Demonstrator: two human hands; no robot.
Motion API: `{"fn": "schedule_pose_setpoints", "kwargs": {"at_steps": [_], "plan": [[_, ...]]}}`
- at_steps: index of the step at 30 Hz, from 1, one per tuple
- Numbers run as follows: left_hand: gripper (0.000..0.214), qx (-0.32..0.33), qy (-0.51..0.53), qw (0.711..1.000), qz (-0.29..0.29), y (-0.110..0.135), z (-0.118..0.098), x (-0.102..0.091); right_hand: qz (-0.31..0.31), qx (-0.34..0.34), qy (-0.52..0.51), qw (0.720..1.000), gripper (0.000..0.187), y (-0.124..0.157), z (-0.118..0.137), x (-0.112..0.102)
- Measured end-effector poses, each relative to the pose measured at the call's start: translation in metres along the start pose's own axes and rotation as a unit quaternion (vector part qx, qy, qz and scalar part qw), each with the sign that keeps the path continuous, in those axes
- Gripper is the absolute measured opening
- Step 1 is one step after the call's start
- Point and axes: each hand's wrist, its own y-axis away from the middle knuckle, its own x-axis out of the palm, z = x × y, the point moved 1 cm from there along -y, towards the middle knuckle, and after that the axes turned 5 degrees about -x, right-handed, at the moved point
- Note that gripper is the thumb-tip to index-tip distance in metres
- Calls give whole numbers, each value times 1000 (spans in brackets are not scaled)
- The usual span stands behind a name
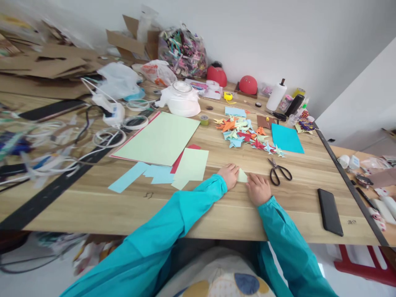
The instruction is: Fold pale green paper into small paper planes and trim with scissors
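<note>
A small folded piece of pale green paper (242, 176) lies on the wooden table between my two hands. My left hand (229, 175) is closed on its left edge, with curled fingers pressing it to the tabletop. At the right corner of the same piece, my right hand (259, 189) holds it down with bent fingers; its fingertips are partly hidden. Just right of my hands rest black-handled scissors (279, 171). Beyond them is a pile of folded paper cranes (244, 134) in orange, red, blue and pale green. Cut pale green paper (192, 165) lies to the left.
A large pale green sheet (161, 138) and blue paper strips (128, 177) spread leftward. A turquoise sheet (287, 138) lies at the right, a black phone (330, 211) near the front edge. White cables (108, 136) tangle at far left. A stuffed clear bag (183, 51) stands against the wall.
</note>
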Motion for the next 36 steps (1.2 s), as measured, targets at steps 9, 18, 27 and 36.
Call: {"fn": "schedule_pose_setpoints", "kwargs": {"at_steps": [9, 18, 27, 36], "plan": [[33, -2, 16, 1000, 14, 6, 5, 0, -10, 21, -73, 997, 26, -13, -14, -9], [35, -18, 26, 999, 8, 7, 4, -7, 10, 21, -25, 999, 30, -33, 7, 7], [34, -23, 26, 999, 3, 7, 4, -4, -4, 9, -25, 1000, 27, -3, 0, 2], [31, -12, 42, 999, 14, 3, 5, -4, 20, 16, -17, 1000, 30, -22, 1, -1]]}}
